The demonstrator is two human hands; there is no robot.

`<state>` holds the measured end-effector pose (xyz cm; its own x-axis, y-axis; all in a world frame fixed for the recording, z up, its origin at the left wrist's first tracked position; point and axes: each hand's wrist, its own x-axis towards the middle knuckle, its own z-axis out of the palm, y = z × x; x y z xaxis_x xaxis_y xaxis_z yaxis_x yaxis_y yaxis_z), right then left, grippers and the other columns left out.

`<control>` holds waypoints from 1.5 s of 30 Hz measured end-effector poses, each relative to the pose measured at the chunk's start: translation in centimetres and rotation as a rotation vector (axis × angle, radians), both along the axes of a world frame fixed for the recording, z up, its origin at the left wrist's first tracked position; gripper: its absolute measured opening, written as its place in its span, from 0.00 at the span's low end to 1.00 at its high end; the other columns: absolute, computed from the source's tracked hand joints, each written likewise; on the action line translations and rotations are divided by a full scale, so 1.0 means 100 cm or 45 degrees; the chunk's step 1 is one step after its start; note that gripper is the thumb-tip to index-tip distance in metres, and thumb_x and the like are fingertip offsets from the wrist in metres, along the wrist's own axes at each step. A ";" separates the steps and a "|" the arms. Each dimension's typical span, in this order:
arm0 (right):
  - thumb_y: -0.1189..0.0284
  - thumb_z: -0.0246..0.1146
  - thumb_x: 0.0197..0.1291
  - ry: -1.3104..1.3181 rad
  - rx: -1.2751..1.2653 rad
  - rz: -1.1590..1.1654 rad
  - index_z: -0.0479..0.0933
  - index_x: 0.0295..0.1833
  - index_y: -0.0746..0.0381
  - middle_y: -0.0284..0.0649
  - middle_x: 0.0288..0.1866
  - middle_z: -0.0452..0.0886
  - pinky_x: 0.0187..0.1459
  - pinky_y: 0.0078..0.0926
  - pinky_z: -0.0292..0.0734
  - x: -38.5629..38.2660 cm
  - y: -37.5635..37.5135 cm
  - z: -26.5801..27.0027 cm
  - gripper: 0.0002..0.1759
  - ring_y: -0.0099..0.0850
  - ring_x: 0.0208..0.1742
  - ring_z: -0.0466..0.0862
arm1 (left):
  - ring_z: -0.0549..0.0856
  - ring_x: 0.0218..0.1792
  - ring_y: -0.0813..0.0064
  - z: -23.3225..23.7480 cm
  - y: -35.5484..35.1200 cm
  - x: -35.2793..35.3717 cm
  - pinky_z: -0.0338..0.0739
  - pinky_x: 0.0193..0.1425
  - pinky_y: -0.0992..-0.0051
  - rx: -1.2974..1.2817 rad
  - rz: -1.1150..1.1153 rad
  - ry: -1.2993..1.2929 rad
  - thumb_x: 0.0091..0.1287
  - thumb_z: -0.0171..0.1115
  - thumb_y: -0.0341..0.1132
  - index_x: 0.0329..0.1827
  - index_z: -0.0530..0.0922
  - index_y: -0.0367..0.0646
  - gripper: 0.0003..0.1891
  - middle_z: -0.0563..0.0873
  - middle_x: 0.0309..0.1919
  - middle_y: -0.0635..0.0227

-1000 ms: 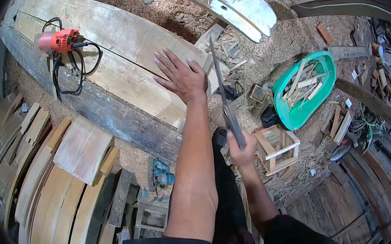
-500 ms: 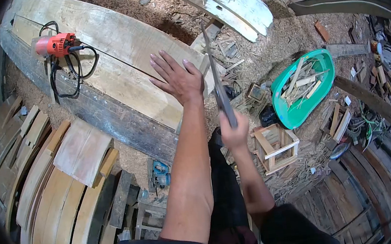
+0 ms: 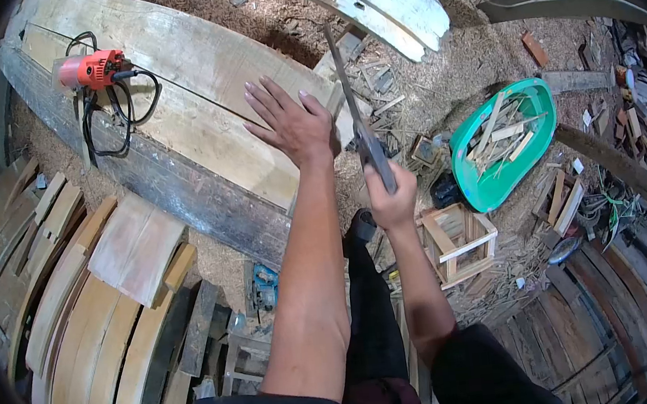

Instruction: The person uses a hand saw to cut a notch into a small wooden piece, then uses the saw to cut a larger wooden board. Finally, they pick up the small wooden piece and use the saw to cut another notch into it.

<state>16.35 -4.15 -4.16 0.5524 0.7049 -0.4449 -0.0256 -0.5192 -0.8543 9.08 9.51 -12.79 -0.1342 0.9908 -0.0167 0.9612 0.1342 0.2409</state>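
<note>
My left hand (image 3: pixel 296 124) lies with its fingers spread on the pale wooden board (image 3: pixel 206 56), close to the board's right end. To the right of it, my right hand (image 3: pixel 392 195) is closed round the handle of a long, narrow handsaw (image 3: pixel 353 104). The saw's blade points up and away, beside the end of the board. A red power tool (image 3: pixel 93 71) with a black cord rests on the far left part of the boards. Where the blade's teeth touch the wood cannot be made out.
A green tub (image 3: pixel 470 190) holding wood scraps and a small wooden frame (image 3: pixel 466 248) are at the right. A blue power tool (image 3: pixel 265 287) lies below the boards. Curved planks (image 3: pixel 102 343) are stacked at lower left. White-painted boards (image 3: pixel 390 6) lie at the top, among sawdust.
The saw and my right hand have shifted slightly, with the hand a little nearer me and the handle now clearer. My left hand stays spread on the board.
</note>
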 end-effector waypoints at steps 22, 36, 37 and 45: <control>0.69 0.67 0.64 -0.098 -0.084 -0.057 0.73 0.28 0.64 0.32 0.17 0.66 0.23 0.28 0.61 -0.023 0.022 0.025 0.14 0.19 0.20 0.65 | 0.43 0.83 0.54 0.011 0.007 0.003 0.30 0.80 0.42 -0.109 -0.003 -0.073 0.71 0.47 0.45 0.82 0.48 0.39 0.38 0.46 0.82 0.50; 0.73 0.65 0.64 -0.088 -0.016 -0.072 0.72 0.25 0.62 0.28 0.16 0.65 0.21 0.23 0.58 -0.023 -0.023 0.030 0.15 0.15 0.19 0.65 | 0.43 0.83 0.56 0.007 0.006 0.003 0.30 0.80 0.42 -0.105 -0.014 0.006 0.72 0.45 0.45 0.83 0.47 0.41 0.38 0.45 0.83 0.52; 0.73 0.65 0.64 -0.094 -0.019 -0.058 0.72 0.25 0.62 0.28 0.15 0.66 0.21 0.24 0.59 -0.024 -0.029 0.028 0.15 0.16 0.19 0.66 | 0.44 0.83 0.56 0.005 0.006 0.003 0.31 0.80 0.41 -0.091 -0.015 0.019 0.72 0.46 0.45 0.83 0.47 0.41 0.38 0.45 0.83 0.52; 0.73 0.66 0.63 -0.116 0.004 -0.047 0.72 0.24 0.62 0.31 0.14 0.67 0.20 0.25 0.63 -0.033 -0.067 0.028 0.15 0.20 0.15 0.68 | 0.46 0.83 0.56 -0.001 0.005 0.001 0.34 0.80 0.40 -0.032 -0.028 0.071 0.72 0.47 0.46 0.83 0.47 0.42 0.39 0.46 0.83 0.52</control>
<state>13.05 -10.89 -1.41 0.6161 0.6848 -0.3891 0.0337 -0.5165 -0.8556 9.23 10.02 -12.92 -0.1137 0.9929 -0.0346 0.9759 0.1182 0.1836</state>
